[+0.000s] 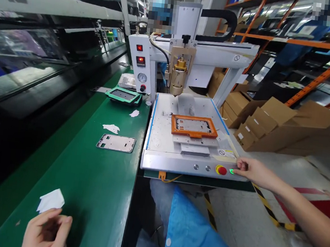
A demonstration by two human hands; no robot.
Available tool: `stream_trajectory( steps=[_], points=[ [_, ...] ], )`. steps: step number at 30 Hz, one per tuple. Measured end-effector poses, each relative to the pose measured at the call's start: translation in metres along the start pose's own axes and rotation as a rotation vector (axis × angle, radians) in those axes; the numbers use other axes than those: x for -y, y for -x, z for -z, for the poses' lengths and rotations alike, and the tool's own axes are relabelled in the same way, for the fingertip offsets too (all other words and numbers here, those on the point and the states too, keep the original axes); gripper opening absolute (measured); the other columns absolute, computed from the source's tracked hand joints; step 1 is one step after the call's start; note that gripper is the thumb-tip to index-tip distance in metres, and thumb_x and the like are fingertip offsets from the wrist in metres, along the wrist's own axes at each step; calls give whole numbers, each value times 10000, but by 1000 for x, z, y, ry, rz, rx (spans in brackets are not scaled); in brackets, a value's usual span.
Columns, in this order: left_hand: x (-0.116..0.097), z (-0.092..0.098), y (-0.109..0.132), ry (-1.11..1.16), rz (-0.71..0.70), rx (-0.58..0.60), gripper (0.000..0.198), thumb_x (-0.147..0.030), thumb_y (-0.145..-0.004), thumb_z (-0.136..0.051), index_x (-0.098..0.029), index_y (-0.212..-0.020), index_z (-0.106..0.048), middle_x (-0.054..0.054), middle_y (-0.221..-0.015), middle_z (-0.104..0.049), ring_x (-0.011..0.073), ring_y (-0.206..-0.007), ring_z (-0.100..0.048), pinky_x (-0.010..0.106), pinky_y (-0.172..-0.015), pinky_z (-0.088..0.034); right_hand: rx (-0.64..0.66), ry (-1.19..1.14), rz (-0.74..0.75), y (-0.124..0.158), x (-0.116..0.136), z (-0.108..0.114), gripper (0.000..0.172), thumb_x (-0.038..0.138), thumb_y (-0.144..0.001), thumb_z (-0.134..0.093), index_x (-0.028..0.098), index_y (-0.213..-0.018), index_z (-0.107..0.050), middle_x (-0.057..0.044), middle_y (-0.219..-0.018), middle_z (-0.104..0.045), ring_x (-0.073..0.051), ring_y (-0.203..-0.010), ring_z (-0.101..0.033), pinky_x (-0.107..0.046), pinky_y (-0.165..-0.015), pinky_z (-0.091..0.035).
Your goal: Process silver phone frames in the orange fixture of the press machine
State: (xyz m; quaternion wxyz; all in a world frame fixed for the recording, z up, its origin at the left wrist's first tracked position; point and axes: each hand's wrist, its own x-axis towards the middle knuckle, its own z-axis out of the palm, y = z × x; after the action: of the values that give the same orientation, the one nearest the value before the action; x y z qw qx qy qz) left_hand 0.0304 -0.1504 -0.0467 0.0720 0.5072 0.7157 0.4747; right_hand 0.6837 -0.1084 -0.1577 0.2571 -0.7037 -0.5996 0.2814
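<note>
At the right end of the machine's front panel, my right hand has its thumb on a green-lit button, with the other fingers curled in. My left hand is low over the green work surface, fingers bent and thumb apart from the forefinger. Just beyond its fingertips lies a piece of white paper; whether they touch it I cannot tell. An orange fixture on the machine bed holds a phone frame beneath the brass-coloured dispensing head. Another phone frame lies on the green surface.
A red emergency-stop button sits beside the lit one. Green fixtures and torn white scraps lie left of the machine. Cardboard boxes and orange shelving stand to the right. Behind the machine is another person.
</note>
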Motion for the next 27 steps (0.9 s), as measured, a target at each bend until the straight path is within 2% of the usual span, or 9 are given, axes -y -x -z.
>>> stream_trajectory(
  steps=[7, 9, 11, 13, 15, 18, 21, 23, 27],
  points=[
    [-6, -1, -2, 16, -8, 19, 545, -599, -674, -756, -210, -1035, -628, 50, -960, -644, 184, -760, -636, 324, -721, -531, 7, 214, 41, -13, 24, 15, 325, 231, -593, -767, 256, -586, -443, 16, -547, -530, -150, -503, -465, -292, -501, -315],
    [-2, -3, -4, 32, -46, 37, 521, -596, -697, -745, -205, -1020, -624, 50, -954, -630, 183, -756, -631, 314, -692, -527, -95, 186, 99, -14, 46, 19, 332, 254, -656, -763, 259, -587, -438, 9, -550, -525, -146, -497, -462, -293, -504, -338],
    [1, -5, -6, 36, -106, 59, 475, -579, -735, -727, -202, -1006, -624, 46, -949, -612, 178, -753, -619, 304, -670, -518, -308, 137, 176, -15, 79, 11, 291, 314, -749, -723, 261, -620, -467, -1, -571, -533, -151, -500, -473, -302, -510, -363],
    [0, -6, -7, 26, -166, 76, 412, -543, -780, -708, -206, -1002, -627, 35, -938, -595, 165, -737, -602, 291, -653, -505, -429, 38, 333, -16, 125, -14, 192, 354, -829, -663, 254, -717, -544, -25, -670, -597, -172, -573, -550, -313, -557, -433],
    [-1, -8, -7, 20, -205, 84, 347, -500, -821, -690, -213, -1005, -627, 25, -926, -584, 151, -714, -586, 278, -638, -493, -357, -66, 553, -19, 178, -54, 141, 371, -879, -627, 232, -889, -614, -60, -851, -668, -204, -756, -641, -336, -698, -525],
    [-5, -9, -6, 32, -241, 87, 270, -442, -861, -666, -218, -1005, -622, 18, -921, -573, 138, -695, -572, 264, -627, -485, -146, -61, 798, -37, 256, -123, 437, 366, -884, -662, 201, -1279, -572, -121, -1252, -644, -258, -1148, -618, -405, -1000, -512],
    [-8, -10, -6, 46, -274, 102, 216, -395, -888, -643, -214, -1004, -620, 19, -917, -561, 133, -689, -559, 259, -624, -479, -70, 145, 770, -66, 315, -175, 762, 386, -855, -735, 187, -1515, -411, -185, -1554, -413, -342, -1417, -418, -490, -1137, -399],
    [-9, -11, -6, 48, -281, 114, 193, -377, -901, -627, -212, -1001, -620, 21, -919, -558, 134, -689, -555, 258, -620, -475, -116, 280, 645, -84, 339, -193, 798, 425, -882, -721, 152, -1550, -380, -229, -1603, -318, -391, -1467, -336, -534, -1165, -337],
    [-12, -13, -5, 48, -262, 128, 171, -366, -912, -611, -211, -981, -631, 30, -941, -565, 134, -689, -560, 258, -610, -471, -143, 364, 561, -106, 352, -201, 791, 461, -939, -649, 96, -1567, -335, -234, -1463, -514, -377, -1345, -484, -575, -1186, -256]
  ],
)
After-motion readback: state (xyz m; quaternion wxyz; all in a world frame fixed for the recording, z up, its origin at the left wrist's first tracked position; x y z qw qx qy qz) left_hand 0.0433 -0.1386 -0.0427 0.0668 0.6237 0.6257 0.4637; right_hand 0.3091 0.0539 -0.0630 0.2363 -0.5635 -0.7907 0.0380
